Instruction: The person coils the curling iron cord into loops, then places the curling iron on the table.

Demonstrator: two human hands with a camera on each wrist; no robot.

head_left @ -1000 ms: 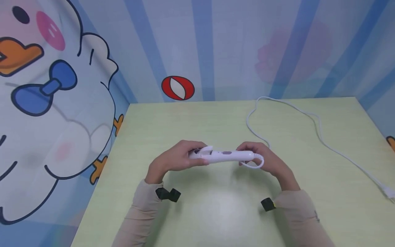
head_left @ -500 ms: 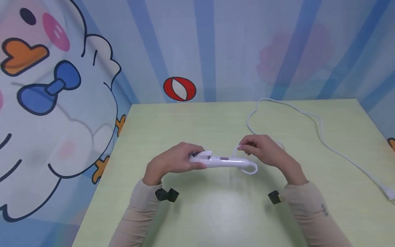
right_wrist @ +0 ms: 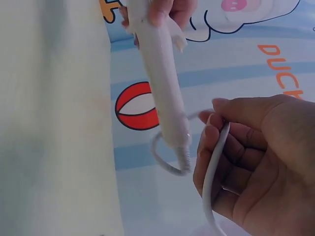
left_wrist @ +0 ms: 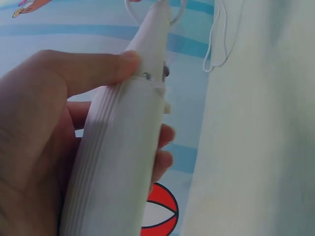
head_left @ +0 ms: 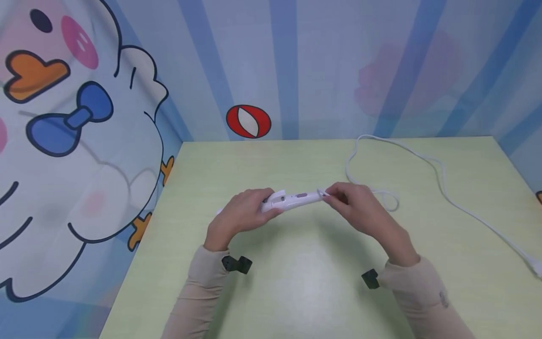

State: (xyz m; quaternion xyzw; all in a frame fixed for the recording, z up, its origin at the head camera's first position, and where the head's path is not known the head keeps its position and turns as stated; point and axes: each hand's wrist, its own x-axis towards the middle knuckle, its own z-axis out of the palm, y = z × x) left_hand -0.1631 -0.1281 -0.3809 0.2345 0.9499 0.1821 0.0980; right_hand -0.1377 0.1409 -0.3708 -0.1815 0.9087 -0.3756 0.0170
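Note:
My left hand [head_left: 243,214] grips a white hair curling iron [head_left: 294,201] around its middle, with the thumb along one side in the left wrist view. The iron's cord end points right and slightly away; a small lever sticks up by my fingers. At that end my right hand [head_left: 360,209] pinches the white cord [right_wrist: 211,177] between thumb and fingertips. Between iron and fingers the cord bends in a small loop, and its free part runs down across my right palm. The iron is held above the table, its far left end mostly hidden behind my left hand.
The rest of the cord curves over the pale green table [head_left: 288,301] to the back and right, ending in a plug [head_left: 537,267] at the right edge. Behind the table stands a blue striped wall [head_left: 326,70]; a duck picture [head_left: 106,197] covers the left wall.
My right hand has gone from the iron's cord end to pinching the cord, first lifting it clear, then coming back close to that end. The iron's right end has tilted up and away.

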